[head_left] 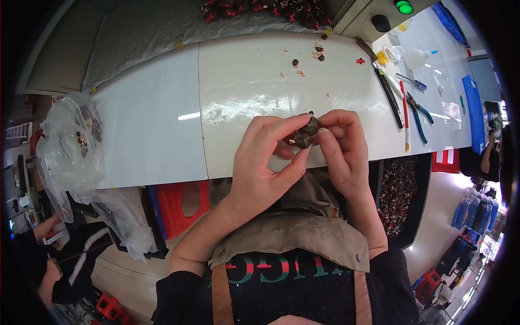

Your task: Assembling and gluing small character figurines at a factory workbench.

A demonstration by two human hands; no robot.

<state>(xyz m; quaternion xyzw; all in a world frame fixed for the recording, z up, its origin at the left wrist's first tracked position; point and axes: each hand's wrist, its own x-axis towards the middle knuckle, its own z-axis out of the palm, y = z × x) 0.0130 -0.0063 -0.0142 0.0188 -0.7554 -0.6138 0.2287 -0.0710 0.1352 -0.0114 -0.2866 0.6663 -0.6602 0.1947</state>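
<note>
Between both hands, just over the near edge of the white table (260, 81), is a small dark brown figure (303, 139) made of rounded lumps, with a pale spot on it. My left hand (268, 154) grips it from the left, its thumb and fingers closed on the lumps. From the right, the thumb and fingers of my right hand (342, 146) pinch the same figure. Fingertips cover part of it, so its full shape is hidden. Beyond the hands lie small dark and pale bits (319, 53) and a small red piece (361, 61).
Many dark figures with red parts (265, 11) sit at the back. Pliers (419, 116), a screwdriver (411, 81), a brush (405, 116) and a black-handled tool (388, 97) lie at right. A plastic bag (70, 141) stands left. A dark crate (421, 200) of small pieces is below right.
</note>
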